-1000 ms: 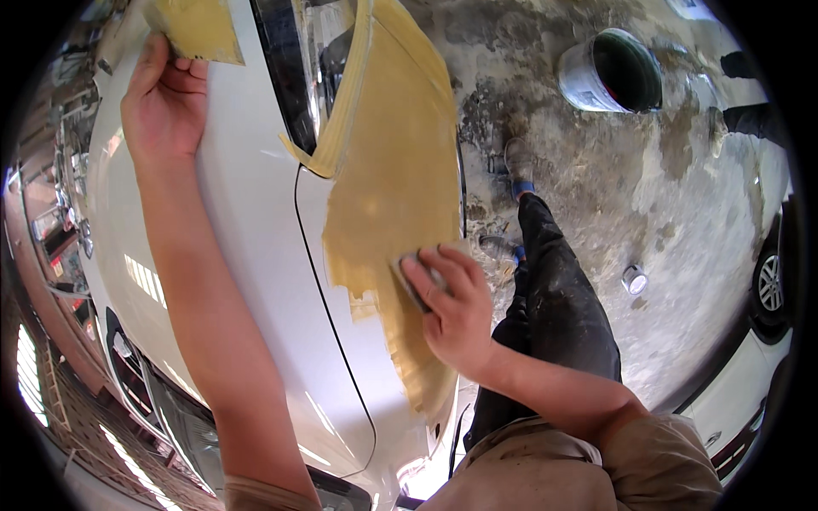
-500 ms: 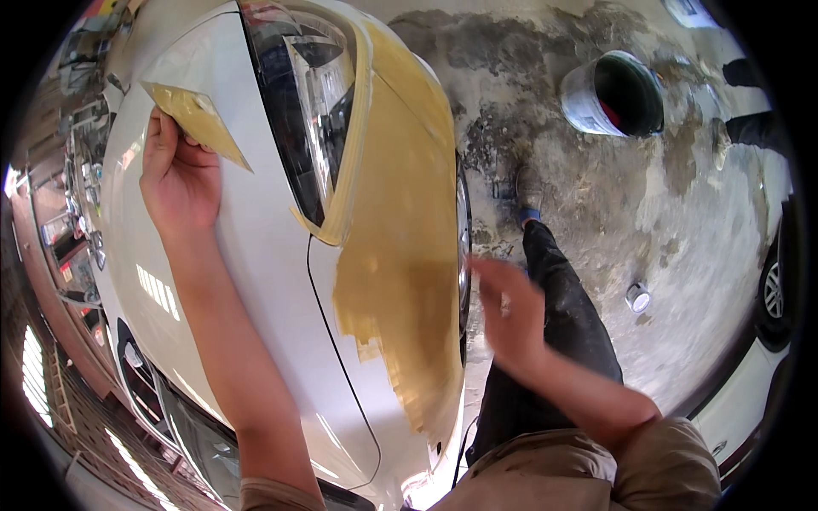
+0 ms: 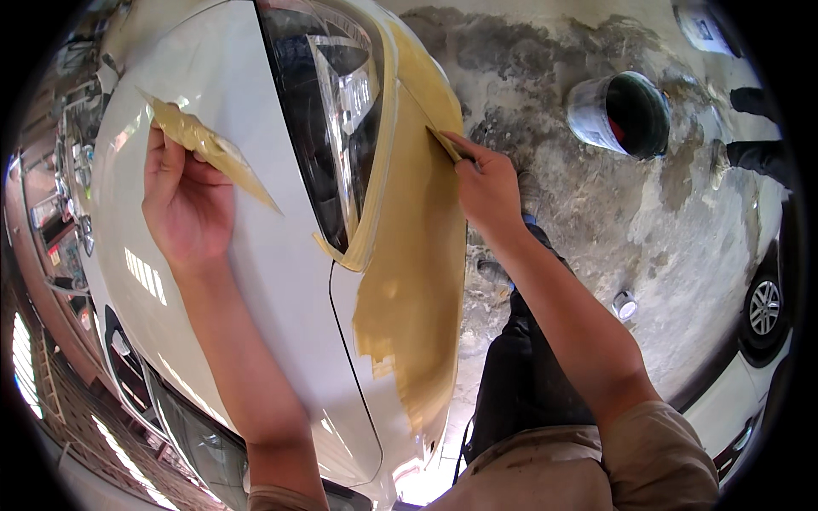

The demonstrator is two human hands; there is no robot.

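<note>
A white car lies in front of me, its side panel covered with a smooth coat of yellow body filler. Masking tape edges the headlight beside that coat. Over the white hood, my left hand is closed on a thin, tilted palette smeared with yellow filler. My right hand grips a thin spreader, its blade against the coated panel to the right of the headlight. Most of the spreader's handle end is hidden by my fingers.
A dirty bucket with dark contents stands on the stained concrete floor. Nearer me is a small can. Another person's dark-clothed legs show at far right, above another white car. A cluttered workshop lines the left.
My right hand has swung up and away from me, from beside the wheel to the panel near the headlight. The palette in my left hand has tilted more edge-on. My view shifted slightly.
</note>
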